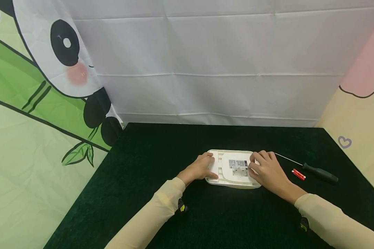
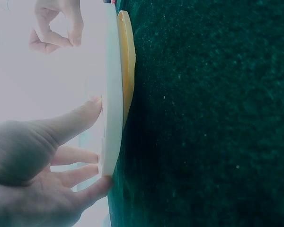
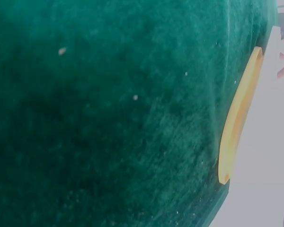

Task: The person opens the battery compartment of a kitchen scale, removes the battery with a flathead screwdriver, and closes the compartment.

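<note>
A flat white device (image 1: 222,166) with rounded corners lies underside up on the dark green cloth. Its back shows a printed label (image 1: 237,163) and a small recess (image 1: 240,171) that looks like a battery compartment. Beneath it, a yellow curved part (image 2: 128,61) shows at the edge in both wrist views. My left hand (image 1: 200,168) grips the device's left end between thumb and fingers. Over the right part, my right hand (image 1: 269,173) bends its fingers, thumb and fingertips close together beside the recess. Glare in the left wrist view hides whether they pinch something small.
Red batteries (image 1: 299,174) lie right of my right hand. Beyond them is a screwdriver (image 1: 320,173) with a dark handle, its shaft pointing toward the device. A white cloth wall (image 1: 205,69) stands behind the table, with printed curtains at both sides.
</note>
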`<state>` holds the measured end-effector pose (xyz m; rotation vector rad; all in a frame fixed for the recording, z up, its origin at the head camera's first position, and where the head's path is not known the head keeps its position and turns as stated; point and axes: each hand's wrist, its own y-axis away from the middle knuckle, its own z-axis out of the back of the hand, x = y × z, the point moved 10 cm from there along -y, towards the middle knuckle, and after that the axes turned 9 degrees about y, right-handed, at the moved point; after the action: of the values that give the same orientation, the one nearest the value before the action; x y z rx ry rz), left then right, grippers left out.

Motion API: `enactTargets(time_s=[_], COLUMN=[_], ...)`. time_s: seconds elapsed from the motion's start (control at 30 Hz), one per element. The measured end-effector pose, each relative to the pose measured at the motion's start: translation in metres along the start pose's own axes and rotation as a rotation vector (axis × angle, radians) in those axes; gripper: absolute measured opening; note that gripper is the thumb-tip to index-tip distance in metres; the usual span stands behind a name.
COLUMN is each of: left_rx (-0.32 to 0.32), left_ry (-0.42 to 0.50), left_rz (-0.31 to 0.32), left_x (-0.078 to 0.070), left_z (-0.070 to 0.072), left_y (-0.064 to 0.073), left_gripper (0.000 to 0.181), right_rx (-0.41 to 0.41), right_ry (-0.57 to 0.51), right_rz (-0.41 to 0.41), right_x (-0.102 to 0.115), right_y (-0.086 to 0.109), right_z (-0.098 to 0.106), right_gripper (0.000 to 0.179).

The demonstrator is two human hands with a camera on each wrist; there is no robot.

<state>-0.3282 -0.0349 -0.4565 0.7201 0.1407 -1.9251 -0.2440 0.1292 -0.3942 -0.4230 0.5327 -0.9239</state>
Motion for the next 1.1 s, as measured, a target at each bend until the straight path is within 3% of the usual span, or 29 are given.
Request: enactTargets(time_s=[0.7, 1.1], left_rx=[0.002, 0.003], left_ry=[-0.002, -0.005], left_rz=[0.001, 0.013], left_x=[0.0, 0.0], left_z=[0.0, -0.001], left_y=[0.0, -0.001], left_gripper=[0.067, 0.066], right_rx=[0.027, 0.063], right_ry=[-0.014, 0.032], right_rz=[0.026, 0.04], right_x=[0.016, 0.017], right_y=[0.004, 0.004], right_z=[-0.008, -0.01], right_gripper=[0.014, 0.014])
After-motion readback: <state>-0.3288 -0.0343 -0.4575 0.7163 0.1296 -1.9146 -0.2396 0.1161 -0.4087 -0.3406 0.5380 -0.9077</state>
